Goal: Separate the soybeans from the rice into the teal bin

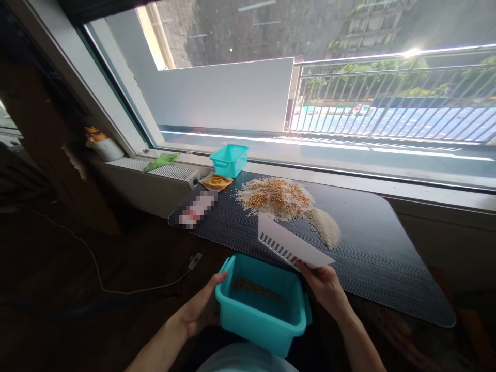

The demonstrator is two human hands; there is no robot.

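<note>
My left hand grips the left side of a turquoise plastic bin, thumb on its rim. A strip of small yellowish beans or grains lies on the bin's floor. Between thumb and fingers of my right hand is a white plastic sheet with a row of slots, held tilted just above the bin's far right rim. Beyond it, a mixed heap of white grains and yellow beans covers part of the dark table. A tongue of white grains trails from the heap toward the right.
Another turquoise bin stands by the window sill. Near it on the table are a yellow-brown packet and a blurred-out flat item. A radiator with a green cloth is left. A white cable crosses the floor.
</note>
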